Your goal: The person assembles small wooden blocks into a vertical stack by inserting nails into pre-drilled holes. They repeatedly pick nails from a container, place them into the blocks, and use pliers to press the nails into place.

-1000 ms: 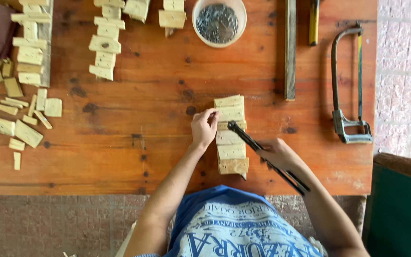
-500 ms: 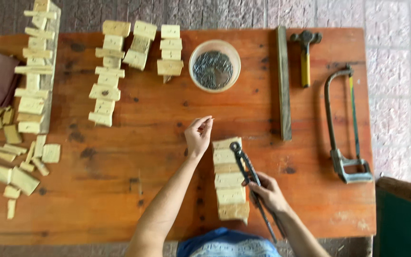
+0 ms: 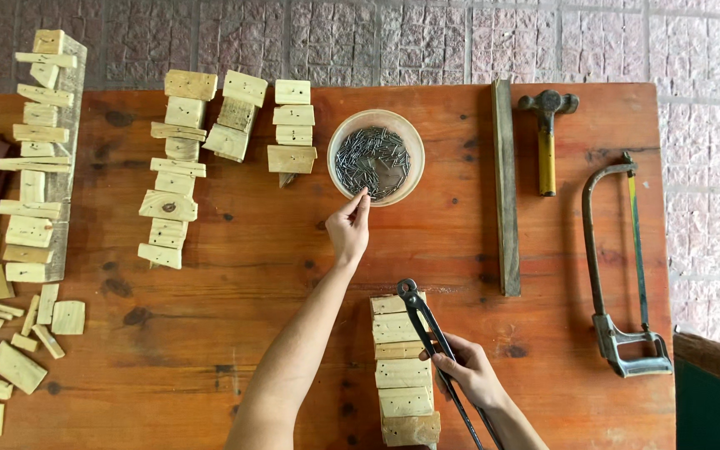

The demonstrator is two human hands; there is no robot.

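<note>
My left hand [image 3: 349,227] reaches forward to the rim of a round bowl [image 3: 339,137] full of small dark nails [image 3: 372,161], with its fingertips pinched together at the near edge. Whether a nail is between them I cannot tell. My right hand [image 3: 464,372] grips the handles of black pincers [image 3: 423,320]. The pincers' jaws rest at the top of a strip of pale wooden blocks [image 3: 402,368] lying near the table's front edge.
On the wooden table [image 3: 252,275] lie more rows of wooden blocks [image 3: 172,171] at the back left and loose offcuts [image 3: 10,333] at the left edge. A wooden bar [image 3: 505,187], a hammer [image 3: 547,137] and a hacksaw [image 3: 622,267] lie to the right.
My left hand left the block strip and moved forward to the nail bowl. The view tilted up, showing more of the table's far side. My right hand kept the pincers on the strip.
</note>
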